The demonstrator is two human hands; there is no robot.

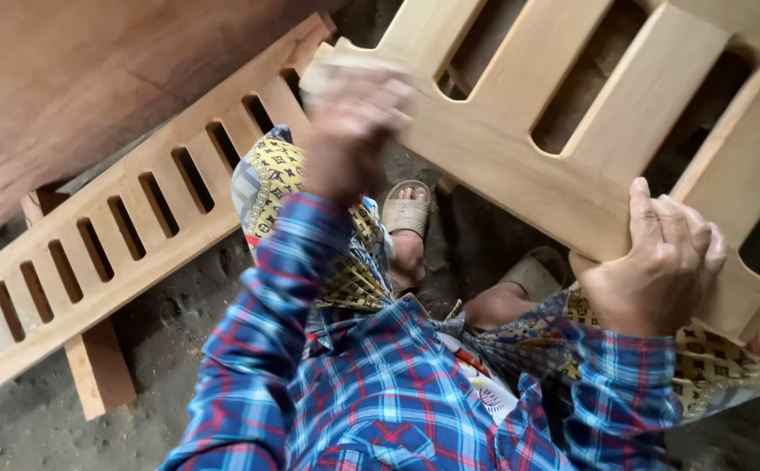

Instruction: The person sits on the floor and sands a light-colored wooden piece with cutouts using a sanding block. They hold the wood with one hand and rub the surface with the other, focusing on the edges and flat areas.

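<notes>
A pale wooden slatted frame (519,148) lies tilted across my lap, running from upper left to lower right. My right hand (659,266) grips its lower edge near the right end, fingers curled over the rail. At the frame's left end, my left hand (354,131) is blurred with motion. It presses what looks like a pale sheet (345,77) against the wood there, but the sheet is too blurred to identify. Both arms wear blue and red plaid sleeves.
A second, longer slatted wooden rail (118,235) lies on the dirt floor at left, resting on a plank (96,366). A large reddish board (74,70) fills the upper left. My sandalled feet (408,218) rest on the ground under the frame.
</notes>
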